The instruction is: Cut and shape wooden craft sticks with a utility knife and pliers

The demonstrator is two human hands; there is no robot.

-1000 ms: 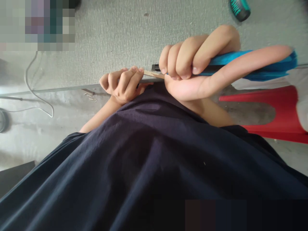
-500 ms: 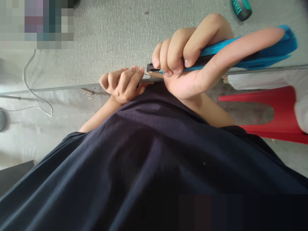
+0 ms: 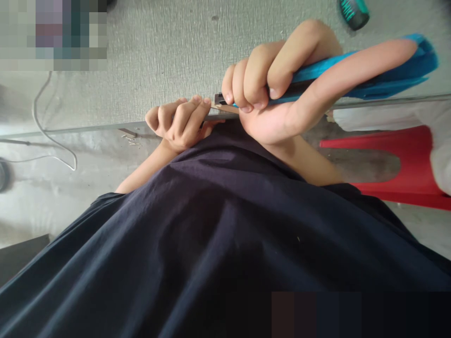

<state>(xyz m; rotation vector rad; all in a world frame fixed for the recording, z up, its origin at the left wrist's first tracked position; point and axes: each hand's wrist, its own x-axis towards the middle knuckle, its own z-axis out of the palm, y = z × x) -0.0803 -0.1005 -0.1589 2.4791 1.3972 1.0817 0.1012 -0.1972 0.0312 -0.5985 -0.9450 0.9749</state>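
Observation:
My right hand (image 3: 278,84) is closed around a long blue and black tool (image 3: 384,87), whose exact kind I cannot make out. Its fingers wrap over the tool, while the thumb lies stretched along it toward the broad blue end. The narrow dark tip points left, close to the fingertips of my left hand (image 3: 181,119). That hand is closed at the table edge, fingers curled together; what they grip is mostly hidden. A thin light-brown strip (image 3: 225,108) shows between the two hands, just below the tool's tip, but I cannot tell which hand holds it.
Both hands are at the front edge of a grey textured table (image 3: 158,56). A teal and black container (image 3: 354,14) lies at the upper right. Below the edge are a red plastic stool (image 3: 416,159), white cloth (image 3: 380,116), a cable (image 3: 38,103) and small thin bits (image 3: 132,141) on the floor.
Both hands keep almost the same pose and place. The tool's blue end has shifted very slightly.

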